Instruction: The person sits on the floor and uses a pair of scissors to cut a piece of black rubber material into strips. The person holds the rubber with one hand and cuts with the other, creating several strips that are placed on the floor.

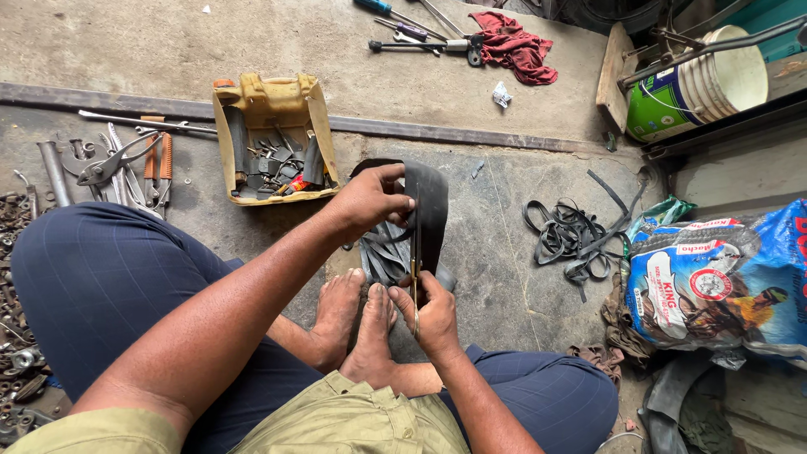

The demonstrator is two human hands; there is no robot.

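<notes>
Your left hand (370,200) pinches the top edge of the black rubber tube (430,210), stretched upright between your hands; your right hand (430,315) below grips scissors (415,261) cutting up into it.

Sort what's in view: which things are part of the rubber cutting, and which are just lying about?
In the job:
left hand holding the black rubber tube piece
right hand on the scissors
cut black rubber strips

Lying about:
yellow cut-open plastic can
orange-handled pliers
red rag
white bucket
printed sack
</notes>
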